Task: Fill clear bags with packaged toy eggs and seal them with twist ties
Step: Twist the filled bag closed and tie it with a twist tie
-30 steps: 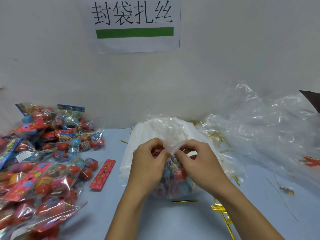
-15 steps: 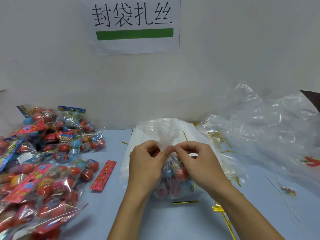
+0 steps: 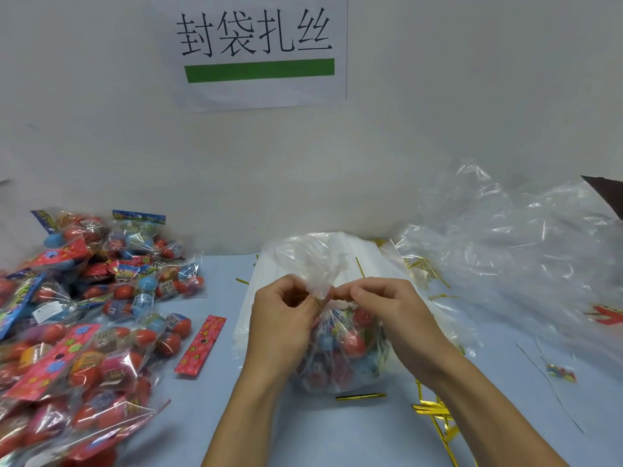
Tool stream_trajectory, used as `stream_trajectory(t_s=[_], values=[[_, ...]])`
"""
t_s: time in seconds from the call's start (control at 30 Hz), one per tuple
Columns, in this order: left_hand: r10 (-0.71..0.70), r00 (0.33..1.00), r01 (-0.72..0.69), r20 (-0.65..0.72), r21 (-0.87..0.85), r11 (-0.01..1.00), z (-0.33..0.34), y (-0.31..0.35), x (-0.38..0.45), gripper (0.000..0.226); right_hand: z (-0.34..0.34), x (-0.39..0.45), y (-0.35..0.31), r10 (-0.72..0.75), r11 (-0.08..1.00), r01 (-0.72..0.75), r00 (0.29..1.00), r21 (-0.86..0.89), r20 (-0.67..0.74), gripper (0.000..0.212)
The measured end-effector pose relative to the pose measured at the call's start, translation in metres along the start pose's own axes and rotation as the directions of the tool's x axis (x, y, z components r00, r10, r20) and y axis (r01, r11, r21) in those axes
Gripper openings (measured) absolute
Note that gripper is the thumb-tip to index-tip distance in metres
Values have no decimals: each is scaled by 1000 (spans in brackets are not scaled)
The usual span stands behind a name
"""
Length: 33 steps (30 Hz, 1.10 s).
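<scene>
A clear bag (image 3: 340, 348) filled with packaged toy eggs stands on the blue table in front of me. Its top is gathered into a bunched neck (image 3: 323, 267). My left hand (image 3: 286, 318) and my right hand (image 3: 387, 308) pinch that neck from either side, fingertips almost meeting. A thin gold twist tie (image 3: 360, 267) sticks up just behind my right fingers. Whether a tie is wound round the neck I cannot tell. Another gold twist tie (image 3: 360, 396) lies flat in front of the bag.
A large heap of packaged toy eggs (image 3: 77, 315) fills the left side. A red card strip (image 3: 201, 345) lies beside it. A stack of flat clear bags (image 3: 256, 298) sits under the filled one. Crumpled plastic (image 3: 505, 257) covers the right; loose gold ties (image 3: 435, 412) lie nearby.
Both hands have risen slightly and drawn closer at the bag's neck, which is now bunched tighter. A gold tie end has appeared behind my right fingers.
</scene>
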<state>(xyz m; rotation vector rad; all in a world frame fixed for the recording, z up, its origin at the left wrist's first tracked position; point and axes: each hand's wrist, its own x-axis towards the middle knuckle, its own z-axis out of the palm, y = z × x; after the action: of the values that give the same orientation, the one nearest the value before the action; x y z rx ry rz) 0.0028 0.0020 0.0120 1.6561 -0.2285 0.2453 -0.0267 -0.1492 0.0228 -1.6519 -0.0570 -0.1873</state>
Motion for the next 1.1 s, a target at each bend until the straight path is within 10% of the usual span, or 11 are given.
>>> stream_trajectory(t_s=[0.73, 1.1], values=[[-47, 965, 68, 259, -72, 995, -5, 4, -6, 43, -24, -3, 0, 30, 997, -14, 980, -79, 199, 2], [-89, 944, 155, 317, -191, 969, -6, 8, -7, 62, -28, -3, 1, 95, 995, -84, 937, -46, 336, 24]])
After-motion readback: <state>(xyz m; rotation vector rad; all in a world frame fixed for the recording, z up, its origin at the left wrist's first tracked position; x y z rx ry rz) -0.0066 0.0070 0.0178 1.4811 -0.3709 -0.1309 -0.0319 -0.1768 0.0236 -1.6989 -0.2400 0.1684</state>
